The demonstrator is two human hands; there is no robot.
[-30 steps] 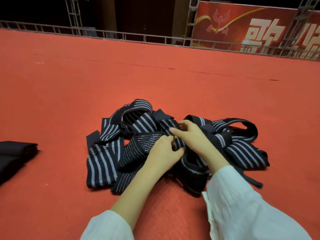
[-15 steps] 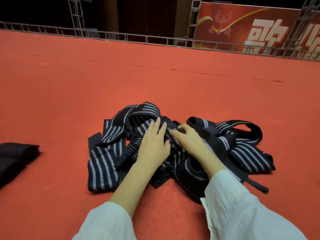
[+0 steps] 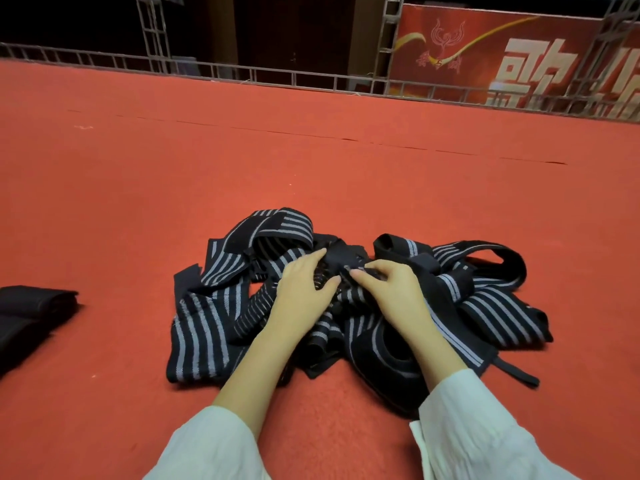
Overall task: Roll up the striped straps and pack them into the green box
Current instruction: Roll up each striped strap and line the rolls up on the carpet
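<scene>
A tangled pile of black straps with pale stripes (image 3: pixel 204 327) lies on the red carpet in front of me. Both hands are on its middle. My left hand (image 3: pixel 303 292) lies over the straps with its fingers stretched forward and its thumb out to the right, touching a dark strap end (image 3: pixel 341 256). My right hand (image 3: pixel 393 289) is beside it, fingers curled down and pinching a strap at the fingertips. White sleeves cover both forearms. No green box is in view.
A folded black fabric item (image 3: pixel 31 313) lies at the left edge. Red carpet (image 3: pixel 311 150) stretches ahead to a low metal railing (image 3: pixel 263 76) and a red banner (image 3: pixel 502 60) at the back right.
My left hand went from pinching the straps to lying flat on them and has slid slightly forward. My right hand's fingers have curled in more. The pile has shifted a little.
</scene>
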